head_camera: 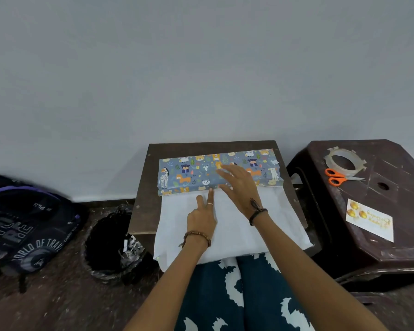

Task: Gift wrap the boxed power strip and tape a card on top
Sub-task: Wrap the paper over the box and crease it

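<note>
Nearest to me, the white underside of the paper [227, 235] drapes off the front of the table [144, 187] onto the lap, loose and unsupported. It looks thin and soft, so I judge it will crease wherever it is pressed and could tear if tugged hard at an edge.

My left hand [202, 217] rests on that white sheet with two fingers stretched straight forward, tips touching the seam where the printed flap ends; it grips nothing. My right hand [242, 185] lies flat and spread across the printed side, fingers straight, pressing the flap down; it holds nothing either.

Under that flap sits the box [189, 175], along the far part of the table, covered on top by the animal print and not itself visible. From its crisp long front edge I take it to be stiff and light enough to roll or slide with one palm. The printed face looks glossy, so it may slip under flat fingers; I would hold by pressing on top over the box, and lift the loose sheet by its near edge with both hands to keep it square.

Further right, on the stool [392, 247], lie the card [369, 219], orange scissors [339, 179] and the tape [344, 162], all untouched.
</note>
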The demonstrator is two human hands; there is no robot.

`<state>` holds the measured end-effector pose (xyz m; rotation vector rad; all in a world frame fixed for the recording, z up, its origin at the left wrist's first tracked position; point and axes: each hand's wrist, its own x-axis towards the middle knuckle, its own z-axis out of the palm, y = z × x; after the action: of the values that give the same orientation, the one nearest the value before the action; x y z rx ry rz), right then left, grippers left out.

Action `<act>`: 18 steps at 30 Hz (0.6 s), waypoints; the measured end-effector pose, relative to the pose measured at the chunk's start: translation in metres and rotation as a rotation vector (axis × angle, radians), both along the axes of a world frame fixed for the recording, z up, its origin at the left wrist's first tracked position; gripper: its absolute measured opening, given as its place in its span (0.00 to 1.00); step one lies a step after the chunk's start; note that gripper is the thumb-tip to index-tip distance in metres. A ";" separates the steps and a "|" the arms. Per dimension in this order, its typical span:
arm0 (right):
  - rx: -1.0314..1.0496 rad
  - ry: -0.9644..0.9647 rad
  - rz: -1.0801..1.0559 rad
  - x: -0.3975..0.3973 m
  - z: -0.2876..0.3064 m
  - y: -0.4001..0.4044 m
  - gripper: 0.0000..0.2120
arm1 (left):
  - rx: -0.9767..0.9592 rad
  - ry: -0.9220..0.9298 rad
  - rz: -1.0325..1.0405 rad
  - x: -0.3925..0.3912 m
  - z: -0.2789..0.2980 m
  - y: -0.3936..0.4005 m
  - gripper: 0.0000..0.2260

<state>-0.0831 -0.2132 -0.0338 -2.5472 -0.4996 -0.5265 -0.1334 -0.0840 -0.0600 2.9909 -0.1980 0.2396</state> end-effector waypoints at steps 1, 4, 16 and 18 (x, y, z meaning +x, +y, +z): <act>-0.107 0.086 0.048 0.007 0.001 0.001 0.19 | 0.001 -0.002 0.007 -0.001 0.002 -0.001 0.33; -0.239 0.214 0.068 0.015 -0.005 0.002 0.20 | -0.012 0.002 0.007 -0.002 0.003 0.000 0.33; -0.179 0.215 -0.012 0.011 0.000 0.007 0.20 | -0.404 0.270 0.396 -0.012 0.015 0.012 0.33; -0.196 0.205 -0.004 0.012 0.002 0.007 0.20 | -0.408 0.294 0.377 -0.011 0.016 0.015 0.33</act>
<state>-0.0711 -0.2062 -0.0319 -2.7502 -0.4919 -0.2226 -0.1444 -0.0690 -0.0438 2.5866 0.3992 -0.1142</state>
